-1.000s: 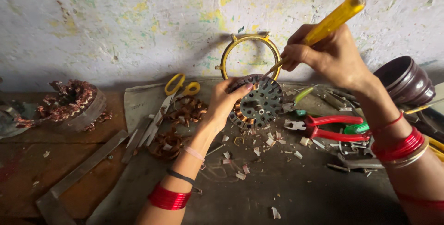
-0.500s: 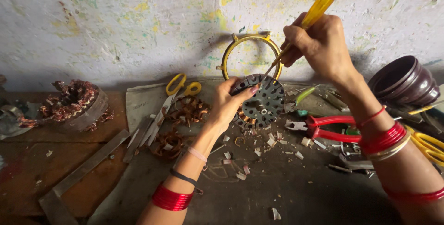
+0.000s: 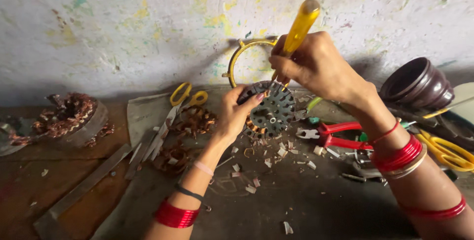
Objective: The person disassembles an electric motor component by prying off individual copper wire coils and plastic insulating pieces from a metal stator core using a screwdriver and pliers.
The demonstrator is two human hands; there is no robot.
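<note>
Gripping round slotted metal stator w/ copper windings (image 3: 269, 112) near bench's back edge, left hand (image 3: 233, 116) steadies it; right hand (image 3: 316, 64) clenches yellow-handled screwdriver (image 3: 299, 28). Dark brown bowl (image 3: 417, 84) at right; contents unseen.

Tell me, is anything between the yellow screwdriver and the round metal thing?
Nothing visible. The right hand holds the screwdriver with its tip right at the stator's top edge, while the left hand grips the stator's left side.

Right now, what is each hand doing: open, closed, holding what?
Left hand: closed on the rim of the round slotted motor core.
Right hand: closed on the yellow-handled screwdriver.
</note>
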